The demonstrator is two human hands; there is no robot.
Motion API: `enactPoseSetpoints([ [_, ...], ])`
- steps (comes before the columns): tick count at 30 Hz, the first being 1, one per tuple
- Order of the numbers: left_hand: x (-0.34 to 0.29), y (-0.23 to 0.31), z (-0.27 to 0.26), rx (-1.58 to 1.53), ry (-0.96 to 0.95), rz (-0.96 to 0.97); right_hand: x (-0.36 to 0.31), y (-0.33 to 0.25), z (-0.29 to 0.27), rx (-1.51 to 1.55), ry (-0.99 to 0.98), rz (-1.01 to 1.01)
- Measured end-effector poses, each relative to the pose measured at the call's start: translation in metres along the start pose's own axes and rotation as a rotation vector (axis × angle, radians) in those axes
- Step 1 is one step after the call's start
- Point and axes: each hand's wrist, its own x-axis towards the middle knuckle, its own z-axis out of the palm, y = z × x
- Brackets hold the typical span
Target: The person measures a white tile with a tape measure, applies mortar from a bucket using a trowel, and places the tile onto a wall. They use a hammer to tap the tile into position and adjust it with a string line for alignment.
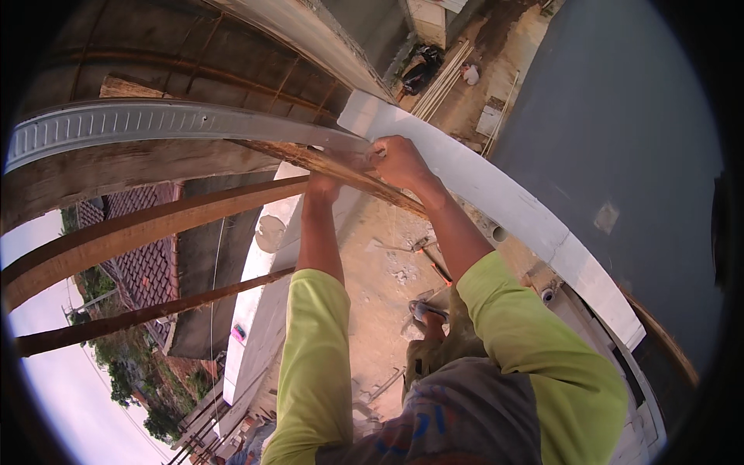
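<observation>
My right hand (401, 161) is closed in a pinch at the far end of a ribbed grey metal channel (194, 122); whatever lies between its fingers is too small to make out. Close beside it, my left hand (324, 186) reaches up behind a rough wooden plank (364, 180), which hides part of it. Its fingers look curled near the same channel end, their grip unclear. The channel runs leftward above wooden beams. Right of my right hand, a long white block ledge (496, 194) extends toward the lower right.
A brown wooden beam (155, 225) and a thinner dark pole (155, 310) cross at left. A white block wall top (263, 240) stands near my left forearm. Far below are a sandy floor (387, 240) with tools, a tiled roof (143, 232) and a person (470, 74) outside.
</observation>
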Motion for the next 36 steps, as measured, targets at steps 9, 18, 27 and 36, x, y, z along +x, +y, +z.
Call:
enactPoseSetpoints([
  [9, 0.057, 0.029, -0.013, 0.252, 0.187, 0.069, 0.067, -0.043, -0.027, 0.158, -0.383, 0.157],
  [18, -0.001, -0.003, 0.015, -0.089, 0.035, -0.180, -0.029, 0.008, -0.003, 0.484, -0.157, 0.295],
  [27, 0.005, 0.026, 0.012, -0.088, 0.058, 0.208, -0.004, -0.037, -0.046, -0.180, 0.014, -0.085],
  [36, -0.028, 0.083, 0.043, -0.009, 0.175, 0.260, -0.011, -0.092, -0.063, 0.107, -0.145, -0.056],
])
